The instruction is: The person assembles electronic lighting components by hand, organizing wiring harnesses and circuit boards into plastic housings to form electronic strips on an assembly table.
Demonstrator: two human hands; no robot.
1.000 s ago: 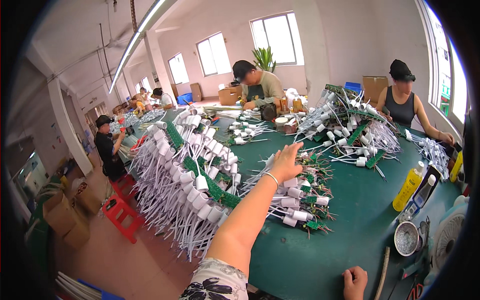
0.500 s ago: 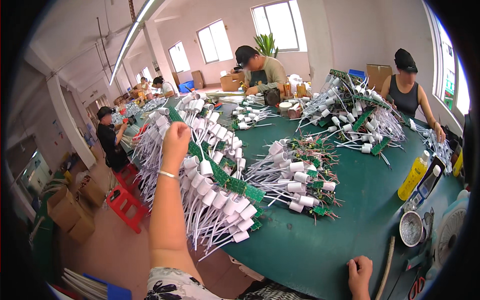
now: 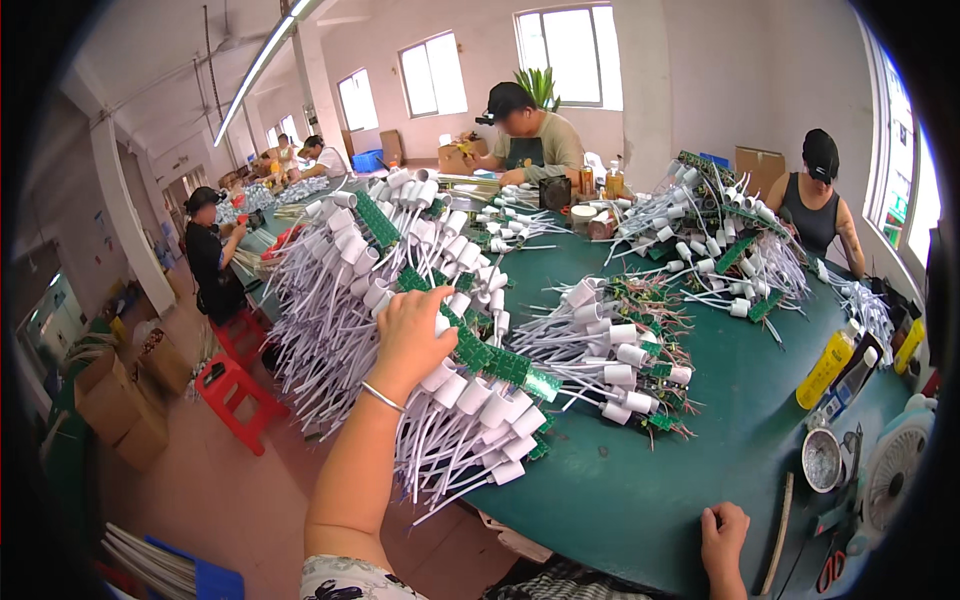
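My left hand [image 3: 413, 338] reaches over a big heap of white cylindrical caps with white wires [image 3: 345, 245]. Its thumb and forefinger close around one white cylindrical cap [image 3: 442, 323], beside a long green circuit board strip [image 3: 490, 362] that lies across the heap. The palm side and the other fingers are partly hidden. On the green tabletop [image 3: 620, 490] near the front edge, my right hand [image 3: 725, 535] rests with fingers curled in and nothing seen in it.
A smaller pile of capped wires and boards [image 3: 625, 350] lies right of the heap. At the right stand a yellow bottle [image 3: 828, 368], a metal bowl [image 3: 822, 460], a fan [image 3: 895, 470] and scissors [image 3: 830, 572]. Co-workers sit across the table; a red stool [image 3: 238, 400] stands left.
My left hand has come down from above the heap, moving right onto the caps beside the board strip. My right hand stays on the table. The whole view has shifted slightly.
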